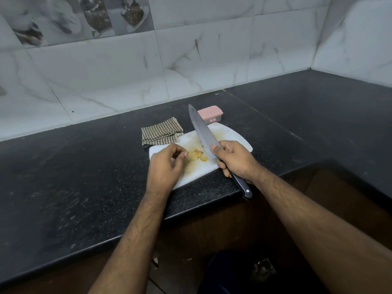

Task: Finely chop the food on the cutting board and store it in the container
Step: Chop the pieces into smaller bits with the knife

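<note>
Thin yellow slices of food point(196, 154) lie in a small heap on the white cutting board point(231, 132). My right hand point(235, 159) grips the black handle of a large chef's knife point(201, 130), thumb on the blade's base; the blade points away over the board, above the slices. My left hand point(167, 164) hovers over the board's left end with loosely curled fingers, its fingertips beside the slices, holding nothing. A small container with a pink lid point(211, 113), closed, stands just behind the board.
A folded checked cloth point(161, 133) lies at the board's back left corner. The black stone counter point(84, 166) runs left and turns a corner at the right. Tiled walls point(148, 71) stand close behind. The counter's front edge is just under my wrists.
</note>
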`<action>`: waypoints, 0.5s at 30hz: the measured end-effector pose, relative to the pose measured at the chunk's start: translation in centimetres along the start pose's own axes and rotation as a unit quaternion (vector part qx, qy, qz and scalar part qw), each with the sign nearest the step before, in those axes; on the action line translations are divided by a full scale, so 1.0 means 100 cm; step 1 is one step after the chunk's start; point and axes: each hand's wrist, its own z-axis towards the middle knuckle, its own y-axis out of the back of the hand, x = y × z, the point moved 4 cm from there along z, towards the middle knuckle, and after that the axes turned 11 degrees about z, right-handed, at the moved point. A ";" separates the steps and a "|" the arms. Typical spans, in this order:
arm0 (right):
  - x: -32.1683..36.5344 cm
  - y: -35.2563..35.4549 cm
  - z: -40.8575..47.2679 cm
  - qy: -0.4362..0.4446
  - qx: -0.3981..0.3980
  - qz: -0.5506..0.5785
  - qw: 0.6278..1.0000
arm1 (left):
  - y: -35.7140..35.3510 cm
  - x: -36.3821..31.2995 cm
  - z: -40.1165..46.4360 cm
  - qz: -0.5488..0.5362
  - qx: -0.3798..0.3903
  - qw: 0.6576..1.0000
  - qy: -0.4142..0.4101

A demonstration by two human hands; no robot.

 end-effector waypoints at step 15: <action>0.037 -0.011 -0.027 0.031 0.008 -0.315 0.949 | -0.001 0.008 -0.015 -0.060 0.130 0.988 0.053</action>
